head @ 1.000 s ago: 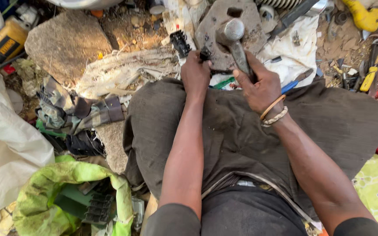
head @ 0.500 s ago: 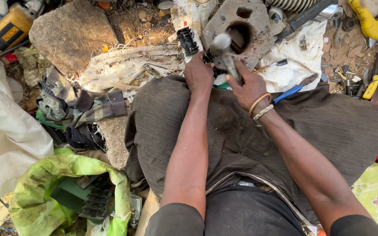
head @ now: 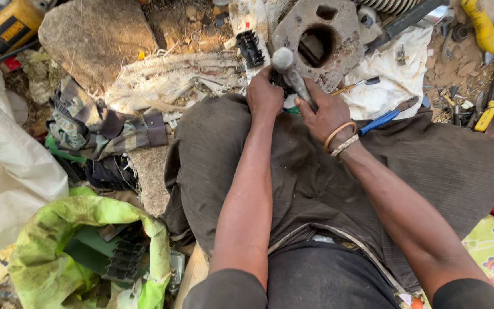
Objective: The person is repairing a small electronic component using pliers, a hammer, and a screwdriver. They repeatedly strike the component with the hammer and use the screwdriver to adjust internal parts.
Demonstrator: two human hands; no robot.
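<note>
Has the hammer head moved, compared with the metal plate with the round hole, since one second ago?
Yes. The hammer head in the right hand was over the middle of the metal plate; now it sits lower, at the plate's left edge, nearer the left hand.

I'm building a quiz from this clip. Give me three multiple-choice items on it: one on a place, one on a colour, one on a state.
1. Where does the heavy metal plate with the round hole lie?
A. past the hands, on the ground
B. in the green sack
C. on the person's lap

2. What colour is the handle of the tool beside the right wrist?
A. red
B. blue
C. white

3. What is the right hand doing?
A. lying open
B. pointing
C. gripping a hammer

Answers: 1 A, the plate lies beyond both hands; 2 B, the handle is plainly blue; 3 C, the fingers wrap the hammer's handle, its head towards the plate.
</note>
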